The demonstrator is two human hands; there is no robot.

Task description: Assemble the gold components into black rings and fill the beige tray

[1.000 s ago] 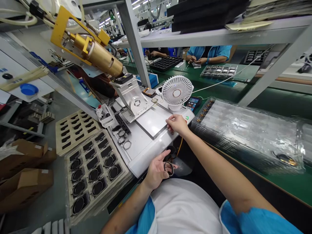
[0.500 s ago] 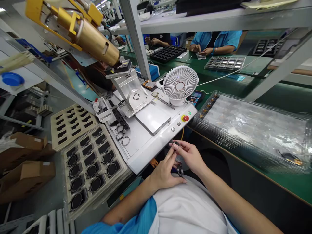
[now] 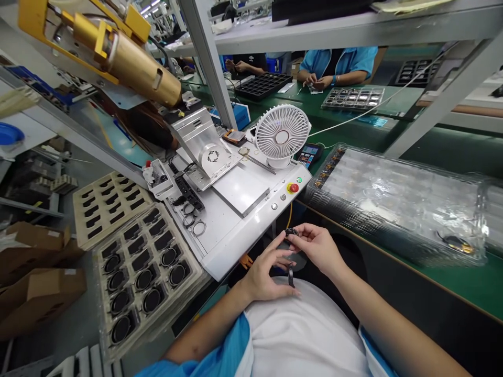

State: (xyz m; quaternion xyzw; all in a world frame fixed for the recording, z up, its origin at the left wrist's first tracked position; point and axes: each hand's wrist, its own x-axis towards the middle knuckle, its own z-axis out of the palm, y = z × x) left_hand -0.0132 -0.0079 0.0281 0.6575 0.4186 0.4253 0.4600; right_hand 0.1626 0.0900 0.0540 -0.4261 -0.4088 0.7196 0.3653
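In front of my lap, my right hand (image 3: 317, 247) pinches a small dark round part (image 3: 291, 232) between thumb and fingers. My left hand (image 3: 264, 273) is beside it on the left, its index fingertip reaching close to that part. Between the left thumb and the curled fingers sits a second dark ring-shaped part (image 3: 291, 275), seen nearly edge-on. Fine detail on both parts is too small to make out. Several similar thin rings (image 3: 198, 228) lie on the white machine base (image 3: 220, 251) beyond my hands.
A white fan (image 3: 281, 133) and a red stop button (image 3: 293, 187) are on the machine. A gold cylinder (image 3: 145, 68) overhangs it. To the left lies a tray of round dark parts (image 3: 135, 306); to the right, a clear plastic tray (image 3: 408, 183). A co-worker's hands (image 3: 316, 82) are across the bench.
My hands have drawn slightly apart, and the round part in my right hand shows more fully. My left fingers have spread a little. The whole view has shifted slightly.
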